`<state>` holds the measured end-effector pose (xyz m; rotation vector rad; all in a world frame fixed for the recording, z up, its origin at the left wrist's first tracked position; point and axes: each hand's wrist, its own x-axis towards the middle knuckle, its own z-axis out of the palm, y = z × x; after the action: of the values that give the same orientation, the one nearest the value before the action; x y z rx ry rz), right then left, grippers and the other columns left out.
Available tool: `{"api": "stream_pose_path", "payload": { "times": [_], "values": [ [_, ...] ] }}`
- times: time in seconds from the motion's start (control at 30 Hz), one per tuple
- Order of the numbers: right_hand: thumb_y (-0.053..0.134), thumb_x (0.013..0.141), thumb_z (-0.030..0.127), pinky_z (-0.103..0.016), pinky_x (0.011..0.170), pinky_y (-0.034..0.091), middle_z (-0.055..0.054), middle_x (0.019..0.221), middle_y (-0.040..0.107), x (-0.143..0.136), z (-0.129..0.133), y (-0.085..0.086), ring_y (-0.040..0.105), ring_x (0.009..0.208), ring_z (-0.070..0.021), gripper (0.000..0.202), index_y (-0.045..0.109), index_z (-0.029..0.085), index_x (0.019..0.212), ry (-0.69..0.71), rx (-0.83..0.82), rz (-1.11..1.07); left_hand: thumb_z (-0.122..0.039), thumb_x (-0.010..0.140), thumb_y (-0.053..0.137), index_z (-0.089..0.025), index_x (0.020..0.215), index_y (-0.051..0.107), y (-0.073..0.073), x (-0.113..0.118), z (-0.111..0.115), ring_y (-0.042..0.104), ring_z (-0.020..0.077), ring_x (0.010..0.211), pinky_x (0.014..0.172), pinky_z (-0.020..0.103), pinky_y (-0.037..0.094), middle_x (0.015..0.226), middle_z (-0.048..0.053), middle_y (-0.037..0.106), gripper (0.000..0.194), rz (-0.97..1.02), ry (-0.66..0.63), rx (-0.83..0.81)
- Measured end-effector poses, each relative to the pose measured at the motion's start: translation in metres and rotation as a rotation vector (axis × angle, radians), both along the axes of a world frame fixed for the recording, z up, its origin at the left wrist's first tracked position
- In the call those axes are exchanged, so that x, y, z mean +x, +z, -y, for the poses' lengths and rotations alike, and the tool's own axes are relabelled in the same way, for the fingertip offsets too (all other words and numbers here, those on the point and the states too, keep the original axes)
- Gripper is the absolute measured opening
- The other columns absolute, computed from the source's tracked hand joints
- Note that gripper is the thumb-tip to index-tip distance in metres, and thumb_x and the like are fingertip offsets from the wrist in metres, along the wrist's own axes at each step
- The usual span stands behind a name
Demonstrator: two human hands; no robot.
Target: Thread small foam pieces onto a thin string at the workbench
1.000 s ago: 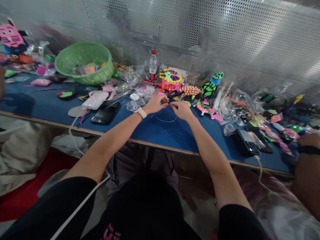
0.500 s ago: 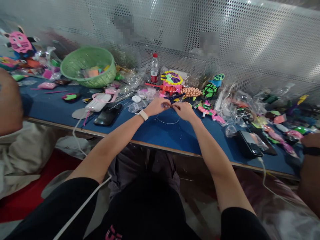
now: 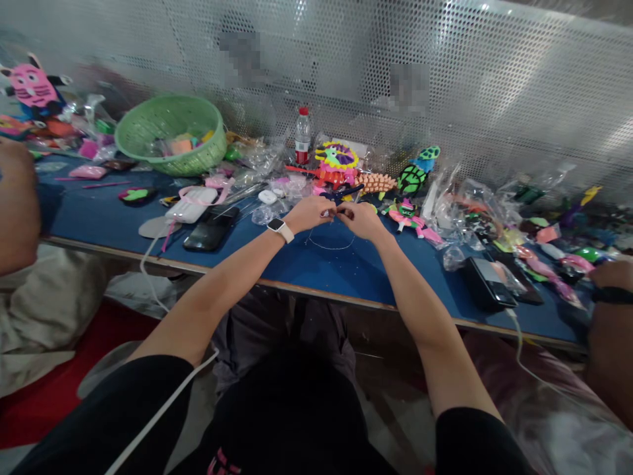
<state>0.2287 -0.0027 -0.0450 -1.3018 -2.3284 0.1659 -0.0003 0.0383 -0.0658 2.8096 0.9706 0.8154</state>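
Over the blue tabletop my left hand [image 3: 311, 215], a watch on its wrist, and my right hand [image 3: 360, 220] meet fingertip to fingertip, both closed in a pinch. From them a thin pale string [image 3: 330, 248] hangs in a shallow loop; whether it is thread or wire I cannot tell. Something small at the fingertips is too tiny to name. Just behind my fingers lies a dark blue-handled tool [image 3: 346, 194], partly covered by them. Tiny light specks dot the table below the loop.
Behind my hands stand a red-capped bottle [image 3: 302, 137] and colourful clay figures [image 3: 337, 158]. To the left are a green basket [image 3: 173, 161], a phone [image 3: 210, 229] and a white power bank [image 3: 192, 206]. A black device [image 3: 487, 284] sits right. Other people's arms show at both sides.
The view has shifted slightly. My hands stay together in nearly the same place, with the left wrist turned a little so the watch face shows. The string loop hangs much as before.
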Motion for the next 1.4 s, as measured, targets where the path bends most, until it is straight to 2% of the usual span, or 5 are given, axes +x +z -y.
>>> {"api": "stream_pose_path", "payload": {
  "times": [0.27,0.6,0.83,1.0,1.4],
  "values": [
    [0.064,0.098,0.019,-0.035,0.078,0.047,-0.004,0.08,0.078,0.0,0.002,0.001,0.07,0.078,-0.023,0.02,0.081,0.024,0.109,-0.009,0.023,-0.005,-0.036,0.092,0.083,-0.022,0.087,0.075,0.004,0.003,0.007,0.07,0.0187,0.082,0.079,0.032,0.051,0.09,0.005,0.079,0.017,0.202,-0.026,-0.158],
    [0.061,0.104,0.026,-0.039,0.093,0.049,-0.005,0.081,0.076,-0.003,0.006,0.002,0.068,0.084,-0.024,0.024,0.085,0.026,0.107,0.032,0.081,0.014,-0.037,0.105,0.071,-0.016,0.091,0.081,-0.008,0.0,-0.01,0.071,0.0214,0.068,0.066,0.042,0.057,0.077,0.017,0.077,0.027,0.437,-0.073,-0.782],
    [0.07,0.093,0.021,-0.033,0.074,0.047,-0.003,0.074,0.076,-0.005,0.002,0.002,0.067,0.071,-0.02,0.015,0.085,0.021,0.094,-0.124,0.028,-0.136,-0.03,0.089,0.089,-0.019,0.104,0.075,-0.007,0.004,-0.004,0.072,0.02,0.088,0.082,0.037,0.06,0.103,0.01,0.079,0.024,0.484,0.02,-0.237],
    [0.074,0.089,0.022,-0.032,0.071,0.049,-0.003,0.07,0.075,-0.006,-0.004,-0.003,0.068,0.069,-0.0201,0.012,0.085,0.02,0.09,-0.191,-0.057,-0.323,-0.024,0.1,0.077,-0.023,0.098,0.082,0.001,0.006,0.007,0.068,0.0289,0.118,0.108,0.05,0.05,0.115,0.01,0.08,0.005,0.174,0.038,0.204],
    [0.077,0.085,0.032,-0.029,0.06,0.045,-0.003,0.063,0.071,-0.001,-0.015,-0.013,0.063,0.061,-0.018,0.017,0.086,0.017,0.086,-0.129,-0.157,-0.454,-0.014,0.111,0.054,-0.025,0.109,0.085,0.007,0.012,0.02,0.066,0.0279,0.116,0.109,0.052,0.045,0.119,0.008,0.084,0.032,-0.173,0.052,0.455]
  ]
}}
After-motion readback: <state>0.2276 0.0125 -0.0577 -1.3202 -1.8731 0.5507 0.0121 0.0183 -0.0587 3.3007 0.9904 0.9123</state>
